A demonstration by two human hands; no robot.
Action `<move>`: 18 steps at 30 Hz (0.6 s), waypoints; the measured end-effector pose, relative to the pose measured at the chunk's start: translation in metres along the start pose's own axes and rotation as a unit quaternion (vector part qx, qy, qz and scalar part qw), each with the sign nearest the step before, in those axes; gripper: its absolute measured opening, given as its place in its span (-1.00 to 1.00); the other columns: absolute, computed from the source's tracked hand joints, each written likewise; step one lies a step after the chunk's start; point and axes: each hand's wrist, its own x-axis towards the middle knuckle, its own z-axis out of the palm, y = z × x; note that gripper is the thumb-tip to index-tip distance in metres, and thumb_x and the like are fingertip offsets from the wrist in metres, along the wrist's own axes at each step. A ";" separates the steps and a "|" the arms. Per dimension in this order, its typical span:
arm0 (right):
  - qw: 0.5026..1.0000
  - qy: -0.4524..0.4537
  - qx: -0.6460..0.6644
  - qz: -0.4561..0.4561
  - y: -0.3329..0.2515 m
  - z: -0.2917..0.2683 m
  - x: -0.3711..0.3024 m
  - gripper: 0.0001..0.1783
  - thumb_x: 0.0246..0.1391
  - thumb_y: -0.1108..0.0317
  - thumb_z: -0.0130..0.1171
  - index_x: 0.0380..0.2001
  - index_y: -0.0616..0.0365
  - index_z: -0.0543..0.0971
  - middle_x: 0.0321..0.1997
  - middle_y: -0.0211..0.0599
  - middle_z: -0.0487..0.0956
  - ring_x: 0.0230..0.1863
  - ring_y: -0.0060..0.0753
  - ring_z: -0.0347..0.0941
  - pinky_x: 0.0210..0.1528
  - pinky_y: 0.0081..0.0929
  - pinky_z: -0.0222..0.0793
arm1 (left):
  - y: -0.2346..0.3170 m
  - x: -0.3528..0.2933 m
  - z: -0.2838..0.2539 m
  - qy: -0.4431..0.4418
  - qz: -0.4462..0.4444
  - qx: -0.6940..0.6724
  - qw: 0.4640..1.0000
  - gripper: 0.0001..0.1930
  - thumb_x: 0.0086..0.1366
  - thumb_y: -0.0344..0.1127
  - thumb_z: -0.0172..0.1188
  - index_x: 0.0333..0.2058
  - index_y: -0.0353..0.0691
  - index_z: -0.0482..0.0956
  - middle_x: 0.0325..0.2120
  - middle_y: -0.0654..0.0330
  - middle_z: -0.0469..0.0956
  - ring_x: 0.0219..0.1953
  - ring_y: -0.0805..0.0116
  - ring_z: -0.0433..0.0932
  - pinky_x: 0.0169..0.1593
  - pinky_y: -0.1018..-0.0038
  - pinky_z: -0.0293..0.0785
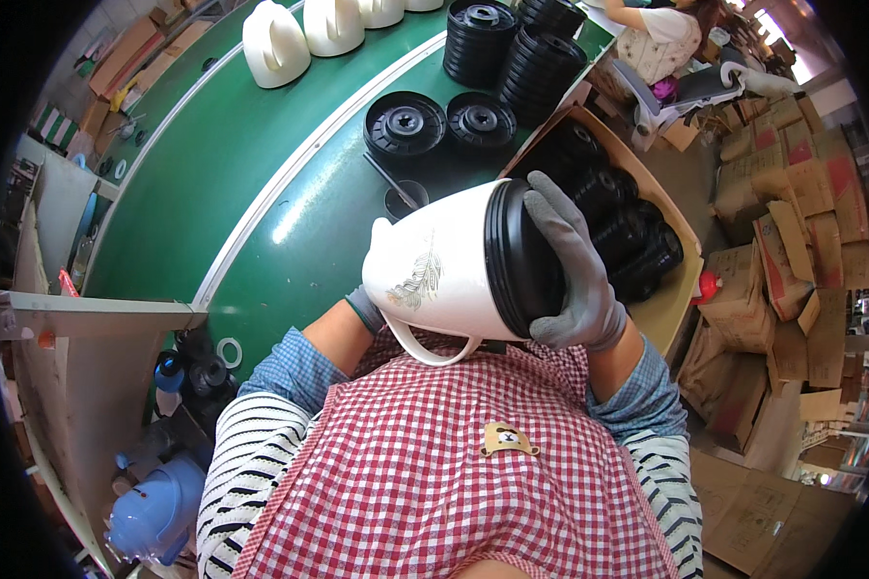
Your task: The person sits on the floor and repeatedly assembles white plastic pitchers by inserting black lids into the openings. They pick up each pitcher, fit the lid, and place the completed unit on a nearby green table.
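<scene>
A white jug [449, 261] with a leaf print and a looped handle lies on its side in front of my chest. Its spout end points left, and a ribbed black base [526, 261] covers the right end. My right hand [584, 289], in a grey glove, clasps that base, thumb below and fingers above. Behind the jug's spout end is my left hand [365, 307]; only its glove cuff and wrist show, the fingers being hidden. Just beyond the jug, a small dark cup [406, 199] with a brush-like stick in it stands on the green table [290, 212].
Two black round bases [406, 123] lie farther back, near stacks of similar bases [480, 43]. White jug bodies [275, 43] line the far table. An open carton [681, 217] of black parts stands right. Cardboard boxes [792, 193] pile beyond; another person [661, 43] sits at far right.
</scene>
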 end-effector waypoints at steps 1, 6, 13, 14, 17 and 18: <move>1.000 0.005 0.006 0.007 0.000 0.002 -0.001 0.36 -0.34 -0.56 0.35 0.41 0.16 0.29 0.50 0.19 0.11 0.49 0.28 0.07 0.48 0.10 -0.02 | 0.000 0.000 -0.001 0.000 0.001 -0.002 1.000 -0.28 0.46 0.26 -0.13 0.33 -0.21 0.34 0.27 0.02 0.43 0.25 0.11 0.45 0.35 0.15 0.30; 1.000 -0.014 -0.012 0.011 0.004 -0.002 -0.003 0.36 -0.33 -0.58 0.34 0.42 0.13 0.27 0.52 0.17 0.06 0.51 0.24 0.05 0.48 0.07 0.00 | -0.001 0.006 0.002 -0.076 0.001 -0.054 0.996 -0.35 0.50 0.17 -0.19 0.36 -0.17 0.31 0.28 0.02 0.42 0.27 0.06 0.45 0.34 0.13 0.31; 0.999 -0.050 -0.007 -0.016 0.018 -0.011 -0.011 0.42 -0.34 -0.57 0.38 0.47 0.11 0.18 0.56 0.14 -0.05 0.53 0.16 0.03 0.48 -0.02 0.03 | 0.005 0.003 -0.007 -0.030 -0.015 -0.047 0.998 -0.23 0.44 0.29 -0.16 0.37 -0.19 0.27 0.29 0.00 0.41 0.26 0.05 0.45 0.36 0.13 0.26; 0.999 -0.037 0.013 -0.016 0.019 -0.008 -0.011 0.39 -0.30 -0.57 0.34 0.47 0.11 0.19 0.56 0.15 -0.04 0.53 0.16 0.02 0.48 -0.01 0.01 | 0.007 0.005 -0.022 0.010 -0.020 -0.048 0.999 -0.24 0.46 0.28 -0.18 0.37 -0.21 0.27 0.28 -0.02 0.41 0.26 0.06 0.44 0.36 0.13 0.26; 0.997 0.043 0.070 0.004 0.018 0.006 -0.021 0.29 -0.14 -0.62 0.16 0.44 0.12 0.22 0.53 0.20 0.03 0.54 0.20 -0.05 0.50 0.04 -0.05 | 0.010 0.003 0.024 -0.012 0.015 0.032 0.999 -0.23 0.44 0.29 -0.15 0.37 -0.22 0.27 0.28 -0.05 0.40 0.25 0.00 0.44 0.36 0.04 0.25; 0.984 0.066 0.157 0.051 0.014 0.015 -0.023 0.23 -0.03 -0.56 0.13 0.48 0.08 0.11 0.52 0.12 0.07 0.53 0.10 0.03 0.47 -0.04 0.06 | 0.009 -0.001 0.045 -0.043 0.037 0.072 0.996 -0.21 0.43 0.30 -0.13 0.37 -0.22 0.27 0.29 -0.06 0.39 0.25 -0.03 0.44 0.36 -0.01 0.24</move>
